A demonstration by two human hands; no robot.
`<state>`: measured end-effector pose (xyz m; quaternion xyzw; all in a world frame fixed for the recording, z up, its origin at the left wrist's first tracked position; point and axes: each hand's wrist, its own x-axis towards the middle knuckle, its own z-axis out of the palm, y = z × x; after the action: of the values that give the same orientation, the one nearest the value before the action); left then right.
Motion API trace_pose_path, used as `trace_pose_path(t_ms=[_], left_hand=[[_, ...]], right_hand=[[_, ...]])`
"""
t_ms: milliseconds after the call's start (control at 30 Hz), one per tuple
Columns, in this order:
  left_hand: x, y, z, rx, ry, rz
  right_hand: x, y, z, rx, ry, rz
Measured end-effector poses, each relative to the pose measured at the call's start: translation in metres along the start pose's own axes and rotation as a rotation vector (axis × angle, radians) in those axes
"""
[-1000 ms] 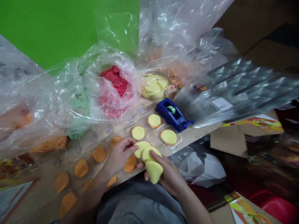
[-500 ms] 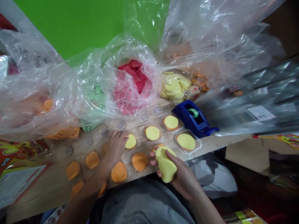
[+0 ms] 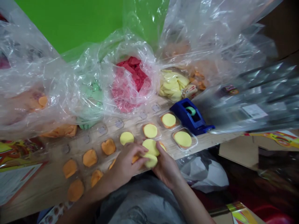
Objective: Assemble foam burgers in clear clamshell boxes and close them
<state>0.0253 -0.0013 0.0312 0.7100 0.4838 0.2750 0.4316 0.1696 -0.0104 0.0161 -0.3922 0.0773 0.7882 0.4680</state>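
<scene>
My right hand [image 3: 165, 165] holds soft yellow discs [image 3: 150, 146] between thumb and fingers, above the near edge of the table. My left hand [image 3: 128, 160] meets it there, its thumb and fingers closed on the lower yellow disc [image 3: 149, 161], which is slightly blurred. Around my hands, clear plastic trays hold orange discs [image 3: 108, 146], several of them topped with a yellow disc [image 3: 126, 138]. To the right, another tray [image 3: 195, 141] also carries a yellow disc on orange. Part of the near row is hidden behind my hands.
Along the back stand clear plastic bags of green [image 3: 93, 93], pink-red [image 3: 135, 74] and yellow pieces [image 3: 173, 84]. A blue tape dispenser [image 3: 191, 116] sits right of the trays, beside stacked clear packaging [image 3: 233, 102]. Printed packaging [image 3: 18, 155] lies at left.
My left hand has left the yellow disc in the back row and come right to the discs in my right hand. My right hand has moved slightly left.
</scene>
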Motion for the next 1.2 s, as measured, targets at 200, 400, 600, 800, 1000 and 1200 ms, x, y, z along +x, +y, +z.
trace_pose_path(t_ms=[200,400,600,800,1000,1200], left_hand=[[-0.007,-0.024,0.0,-0.114,-0.091,-0.249],[-0.008,-0.028,0.019,0.741,-0.125,0.113],[-0.014,-0.02,0.013,0.102,0.107,-0.134],[-0.03,-0.029,-0.022,-0.21,0.226,-0.422],[-0.04,-0.074,-0.058,0.386,0.373,-0.386],[-0.038,-0.091,-0.055,0.934,0.325,-0.187]], right_hand=[[-0.003,-0.019,-0.02,-0.089,0.154,-0.323],[-0.009,-0.018,-0.022,-0.251,0.125,-0.378],[-0.003,0.003,-0.012,-0.667,0.019,-0.401],[0.011,0.033,0.02,-0.747,-0.167,-0.277],[0.018,0.027,0.018,-0.896,-0.114,-0.378],[0.02,-0.08,0.0,-1.249,0.073,-0.805]])
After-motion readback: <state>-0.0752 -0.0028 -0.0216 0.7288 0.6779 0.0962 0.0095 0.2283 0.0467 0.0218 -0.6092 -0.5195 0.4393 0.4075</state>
